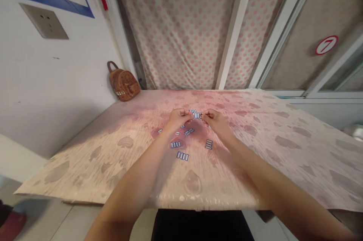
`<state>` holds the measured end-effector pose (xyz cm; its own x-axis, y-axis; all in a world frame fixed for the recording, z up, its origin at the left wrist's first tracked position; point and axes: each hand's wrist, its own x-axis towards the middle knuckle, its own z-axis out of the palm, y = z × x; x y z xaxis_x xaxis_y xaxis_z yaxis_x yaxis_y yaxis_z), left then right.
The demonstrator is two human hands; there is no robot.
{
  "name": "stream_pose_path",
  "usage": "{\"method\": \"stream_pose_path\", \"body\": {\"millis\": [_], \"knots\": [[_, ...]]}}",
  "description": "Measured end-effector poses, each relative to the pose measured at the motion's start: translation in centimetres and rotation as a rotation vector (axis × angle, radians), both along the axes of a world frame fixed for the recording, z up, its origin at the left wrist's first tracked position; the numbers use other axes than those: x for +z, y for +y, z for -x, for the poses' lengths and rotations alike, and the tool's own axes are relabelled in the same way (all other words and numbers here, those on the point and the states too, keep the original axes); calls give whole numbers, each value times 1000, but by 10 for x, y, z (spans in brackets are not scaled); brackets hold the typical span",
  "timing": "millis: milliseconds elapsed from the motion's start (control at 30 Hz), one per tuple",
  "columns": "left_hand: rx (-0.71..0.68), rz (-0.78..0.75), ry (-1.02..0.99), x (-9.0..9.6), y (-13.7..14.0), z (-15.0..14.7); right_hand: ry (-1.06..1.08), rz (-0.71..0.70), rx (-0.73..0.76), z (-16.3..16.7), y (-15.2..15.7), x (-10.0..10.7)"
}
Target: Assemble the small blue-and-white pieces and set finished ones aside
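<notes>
Above the middle of the table, a small flat blue-and-white striped piece (197, 115) spans the gap between my two hands. My left hand (179, 117) pinches its left end, and the fingertips of my right hand (213, 118) are closed on its right end. Similar striped pieces lie scattered on the tablecloth below: one (182, 156) nearest me, another (175, 144) just beyond it, one (209, 144) under my right forearm's inner side, and one (189, 131) below my left hand. A few more are partly hidden behind my left hand and wrist.
The table wears a pinkish leaf-patterned cloth (193, 184). A small brown backpack (124, 84) stands at its far left corner against the wall. Behind the table hangs a dotted curtain (181, 29), with a framed sliding panel bearing a number sign (326, 45) to the right.
</notes>
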<state>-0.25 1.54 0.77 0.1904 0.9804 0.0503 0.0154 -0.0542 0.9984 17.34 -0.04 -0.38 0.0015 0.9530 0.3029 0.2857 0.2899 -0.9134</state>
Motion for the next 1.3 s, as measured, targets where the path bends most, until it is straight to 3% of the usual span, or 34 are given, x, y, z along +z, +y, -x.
{"method": "stream_pose_path", "body": {"millis": [100,233,467,833,1300], "knots": [[30,-3,46,-5,8,7,-21,116,-34,-4,15,1],[173,-106,176,-11,23,21,-70,340,-56,-12,41,1],[288,-162,411,-16,33,37,-196,531,-89,-9,72,-11],[308,-244,557,-13,30,38,-290,605,-179,7,82,-9],[264,-228,505,-14,28,37,-324,604,-154,8,85,-8]]}}
